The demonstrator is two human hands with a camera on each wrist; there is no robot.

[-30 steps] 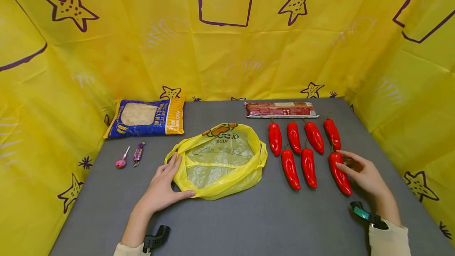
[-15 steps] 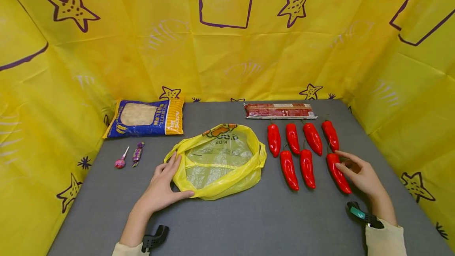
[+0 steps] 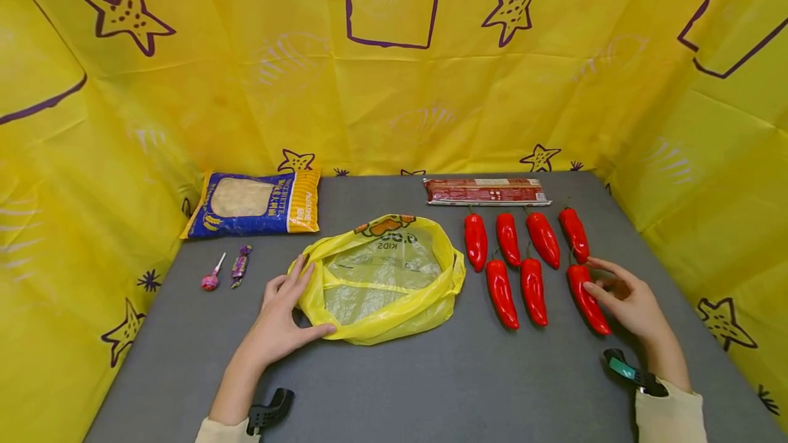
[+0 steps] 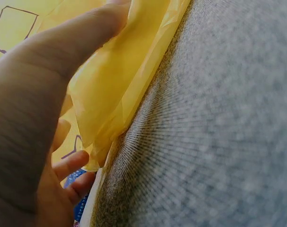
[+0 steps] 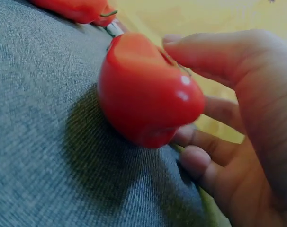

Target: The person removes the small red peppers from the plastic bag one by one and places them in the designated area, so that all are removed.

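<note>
A yellow plastic bag (image 3: 369,330) lies mouth-up on the grey table. My left hand (image 3: 273,320) spans its left side, thumb touching the front rim and fingers spread along the left edge. In the left wrist view, the thumb lies over the yellow plastic (image 4: 115,80), with other fingertips partly behind it. My right hand (image 3: 634,303) pinches the nearest red chili pepper (image 3: 587,299) on the right. Seen from the right wrist, the thumb meets this chili pepper (image 5: 143,94) near its stem, while fingertips (image 5: 195,161) reach its other side. The remaining fingers are partly hidden in the head view.
Several other red chili peppers (image 3: 532,292) lie in two rows right of the bag. Behind them is a flat red packet (image 3: 486,191). A blue pasta bag (image 3: 252,204), a lollipop (image 3: 211,282) and a wrapped candy (image 3: 241,266) lie left. Yellow cloth walls (image 3: 394,108) enclose the table.
The left fingers have shifted slightly at the bag's left edge, and the rim there has moved a little. My right hand stays at the same chili pepper.
</note>
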